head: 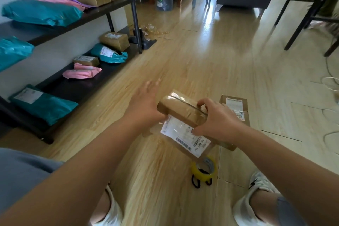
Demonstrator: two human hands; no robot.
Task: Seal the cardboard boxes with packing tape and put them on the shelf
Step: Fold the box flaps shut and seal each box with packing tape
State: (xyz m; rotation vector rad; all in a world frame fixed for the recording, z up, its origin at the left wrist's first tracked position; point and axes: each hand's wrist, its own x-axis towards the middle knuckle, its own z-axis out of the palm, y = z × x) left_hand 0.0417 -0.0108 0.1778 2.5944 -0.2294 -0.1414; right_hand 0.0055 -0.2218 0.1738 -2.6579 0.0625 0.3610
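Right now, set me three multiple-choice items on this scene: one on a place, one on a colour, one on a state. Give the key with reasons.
1. Where is the tape roll?
A. on the floor, near the right shoe
B. on the top shelf
C. on the blue stool
2. What colour is the bag at the near end of the lowest shelf?
A. yellow
B. black
C. teal
3. How is the top seam of the box between the left hand and right hand?
A. flaps standing open
B. closed under clear tape
C. cut away
Key: 1 A, the yellow roll lies on the boards near the shoe; 2 C, its plastic is teal; 3 B, glossy tape runs along the shut seam.
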